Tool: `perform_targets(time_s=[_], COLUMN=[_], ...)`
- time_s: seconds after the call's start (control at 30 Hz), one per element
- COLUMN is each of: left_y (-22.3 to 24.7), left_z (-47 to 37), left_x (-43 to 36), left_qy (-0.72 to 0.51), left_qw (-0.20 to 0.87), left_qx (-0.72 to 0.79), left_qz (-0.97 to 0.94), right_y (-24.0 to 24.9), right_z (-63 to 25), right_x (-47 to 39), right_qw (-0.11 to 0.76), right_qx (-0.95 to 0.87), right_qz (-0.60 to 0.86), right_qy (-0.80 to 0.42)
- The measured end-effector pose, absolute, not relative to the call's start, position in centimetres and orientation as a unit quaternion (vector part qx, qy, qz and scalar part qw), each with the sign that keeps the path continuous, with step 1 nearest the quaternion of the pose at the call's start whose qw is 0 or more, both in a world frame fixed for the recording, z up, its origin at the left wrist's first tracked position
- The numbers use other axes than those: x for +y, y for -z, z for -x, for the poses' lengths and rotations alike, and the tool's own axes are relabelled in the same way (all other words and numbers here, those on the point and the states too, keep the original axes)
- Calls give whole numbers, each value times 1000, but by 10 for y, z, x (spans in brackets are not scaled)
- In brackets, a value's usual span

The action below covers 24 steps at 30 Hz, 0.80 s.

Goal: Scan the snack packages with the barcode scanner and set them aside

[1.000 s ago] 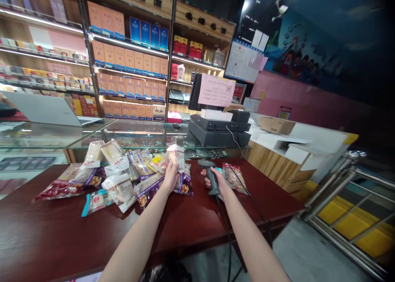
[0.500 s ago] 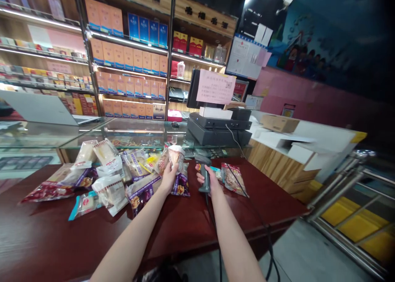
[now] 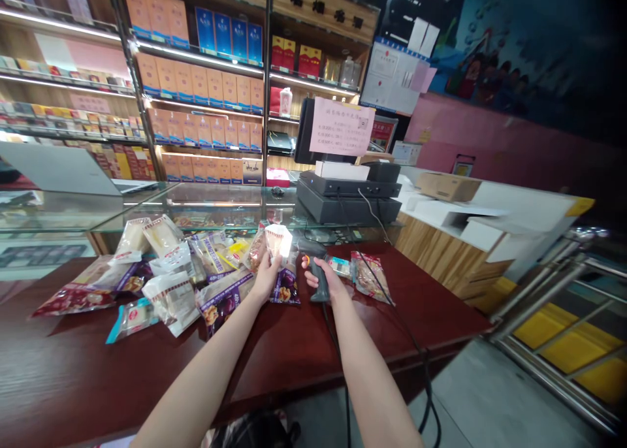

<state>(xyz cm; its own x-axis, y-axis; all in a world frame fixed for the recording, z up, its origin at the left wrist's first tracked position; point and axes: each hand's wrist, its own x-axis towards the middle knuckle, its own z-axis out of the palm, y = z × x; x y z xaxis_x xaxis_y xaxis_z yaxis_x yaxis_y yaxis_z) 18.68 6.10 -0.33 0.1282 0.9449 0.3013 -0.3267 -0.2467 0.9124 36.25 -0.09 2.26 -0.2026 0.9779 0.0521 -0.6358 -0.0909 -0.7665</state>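
Your left hand (image 3: 267, 273) grips wrapped snack (image 3: 277, 241), its upper part brightly lit. Your right hand (image 3: 324, 279) grips dark scanner (image 3: 319, 285), head toward snack. Left of them, bagged snacks (image 3: 172, 301) pile on dark red table (image 3: 161, 376); beyond, glass counter (image 3: 215, 206) and monitor (image 3: 304, 132).

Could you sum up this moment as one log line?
left hand: holds wrapped snack | right hand: grips scanner | more snacks: on table

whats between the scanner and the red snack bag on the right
A small blue-edged packet lies between the scanner and the red snack bag, partly behind the right hand. The head view shows it.
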Motion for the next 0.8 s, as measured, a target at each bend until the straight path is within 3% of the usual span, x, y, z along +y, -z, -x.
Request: perform_targets(time_s=[0.53, 0.67, 0.8], left_y=[-1, -3, -14], left_z=[-184, -183, -181], left_x=[59, 55, 45], left_qy=[-573, -572, -576], left_qw=[517, 489, 410], left_qx=[341, 335, 317], left_qz=[-537, -567, -632], right_y=[-22, -22, -19], right_z=[-367, -367, -374], right_x=[1, 2, 9], right_qw=[577, 646, 731], right_qx=[-351, -320, -288], right_qz=[228, 282, 401], right_qy=[-701, -633, -472])
